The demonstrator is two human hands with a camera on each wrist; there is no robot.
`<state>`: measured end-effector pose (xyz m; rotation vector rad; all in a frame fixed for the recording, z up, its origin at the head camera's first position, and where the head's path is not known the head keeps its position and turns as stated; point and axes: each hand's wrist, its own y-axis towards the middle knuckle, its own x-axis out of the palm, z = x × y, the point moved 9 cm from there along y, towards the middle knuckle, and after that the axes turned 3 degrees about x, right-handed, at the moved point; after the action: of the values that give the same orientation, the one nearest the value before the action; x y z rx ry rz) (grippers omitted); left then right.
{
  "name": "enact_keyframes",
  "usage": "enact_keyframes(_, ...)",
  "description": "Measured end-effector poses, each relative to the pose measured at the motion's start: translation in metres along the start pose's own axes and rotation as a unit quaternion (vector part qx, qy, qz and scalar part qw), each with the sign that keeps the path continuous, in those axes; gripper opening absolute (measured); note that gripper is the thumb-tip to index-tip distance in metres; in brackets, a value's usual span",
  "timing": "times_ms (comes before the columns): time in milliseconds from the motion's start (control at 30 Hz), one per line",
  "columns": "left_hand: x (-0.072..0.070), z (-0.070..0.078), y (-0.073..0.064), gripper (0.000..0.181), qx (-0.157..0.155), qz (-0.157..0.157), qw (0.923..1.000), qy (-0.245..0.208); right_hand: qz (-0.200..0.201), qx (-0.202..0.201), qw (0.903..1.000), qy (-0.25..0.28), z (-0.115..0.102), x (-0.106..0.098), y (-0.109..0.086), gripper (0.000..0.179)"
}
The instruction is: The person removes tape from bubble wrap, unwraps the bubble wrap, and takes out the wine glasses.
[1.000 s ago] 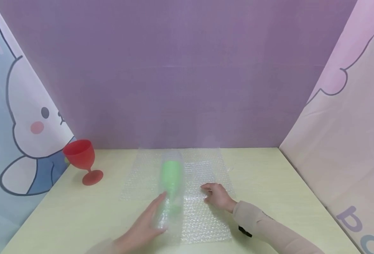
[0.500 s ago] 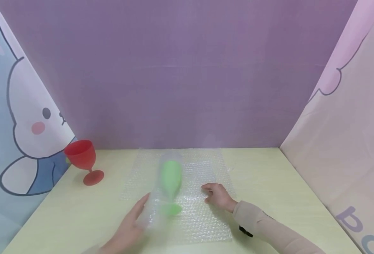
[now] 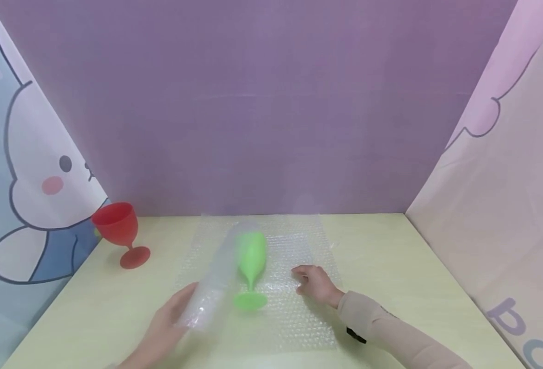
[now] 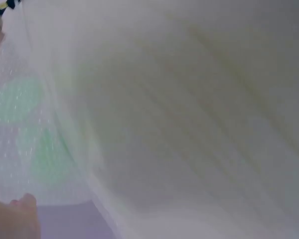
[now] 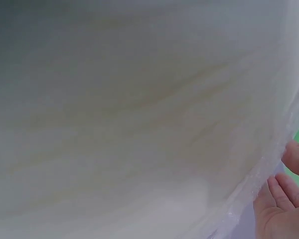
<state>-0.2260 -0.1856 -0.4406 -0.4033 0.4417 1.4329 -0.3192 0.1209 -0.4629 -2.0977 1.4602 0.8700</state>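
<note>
A green goblet [image 3: 253, 259] lies on the bubble wrap [image 3: 299, 328], its bowl to the back and its round foot toward me. My left hand [image 3: 165, 323] holds the near end of a raised flap of the wrap, left of the goblet; the thumb is hidden behind the plastic. The flap slants up beside the bowl and covers its left side. On the right part of the sheet, my right hand [image 3: 316, 284] rests with loosely bent fingers and nothing between them. In the right wrist view, its thumb and fingers [image 5: 286, 196] are apart.
A red goblet [image 3: 119, 225] stands upright at the table's left back. The pale table [image 3: 377, 256] meets a purple back wall [image 3: 271, 128], with printed cloth panels [image 3: 49, 205] on both sides.
My left hand has drawn the flap leftward off the green goblet, uncovering its foot, stem and most of its bowl. The right hand has stayed in place.
</note>
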Motion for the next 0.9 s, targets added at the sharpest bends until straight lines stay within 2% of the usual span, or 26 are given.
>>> enact_keyframes(67, -0.007, -0.001, -0.001, 0.065, 0.002, 0.008, 0.9999, 0.007, 0.001, 0.002, 1.0, -0.001, 0.001, 0.0, 0.001, 0.047)
enact_keyframes(167, -0.017, 0.002, -0.003, 0.059, 0.024, 0.022, 0.9992, 0.02, 0.0, 0.004, 1.0, -0.005, 0.002, 0.0, 0.001, 0.047)
enact_keyframes(200, -0.019, 0.001, -0.003, 0.058, 0.02, 0.021, 0.9994, 0.021, 0.0, 0.005, 1.0, -0.005, 0.003, 0.0, 0.001, 0.047)
enact_keyframes(233, -0.022, 0.0, -0.004, 0.057, 0.017, 0.021, 0.9995, 0.019, -0.001, 0.005, 1.0, -0.006, 0.003, 0.0, 0.002, 0.047)
enact_keyframes(333, -0.028, -0.001, -0.006, 0.056, 0.041, 0.033, 0.9986, 0.007, 0.0, 0.003, 1.0, -0.007, 0.003, 0.0, 0.002, 0.047)
enact_keyframes(400, -0.031, -0.005, -0.007, 0.055, 0.036, 0.039, 0.9986, -0.003, 0.0, 0.002, 1.0, -0.008, 0.002, 0.0, 0.002, 0.046)
enact_keyframes(433, -0.032, -0.007, -0.007, 0.056, 0.03, 0.039, 0.9988, -0.01, 0.001, 0.002, 1.0, -0.007, 0.002, 0.0, 0.002, 0.046)
enact_keyframes(500, -0.032, -0.015, -0.007, 0.06, -0.003, 0.033, 0.9994, -0.013, 0.001, 0.001, 1.0, -0.006, 0.002, 0.0, 0.002, 0.046)
enact_keyframes(567, -0.032, -0.024, -0.009, 0.065, -0.05, 0.021, 0.9985, -0.003, 0.002, 0.0, 1.0, -0.007, 0.001, -0.001, 0.002, 0.046)
enact_keyframes(700, -0.034, -0.036, -0.013, 0.074, -0.087, 0.008, 0.9956, 0.033, 0.005, 0.0, 0.9999, -0.009, 0.0, 0.0, 0.002, 0.046)
enact_keyframes(800, -0.035, -0.047, -0.018, 0.082, -0.132, -0.01, 0.9908, 0.029, 0.005, 0.002, 0.9999, -0.009, 0.0, 0.0, 0.001, 0.047)
enact_keyframes(900, -0.037, -0.054, -0.022, 0.085, -0.163, -0.015, 0.9864, 0.001, 0.007, 0.003, 1.0, -0.006, 0.0, 0.0, 0.0, 0.047)
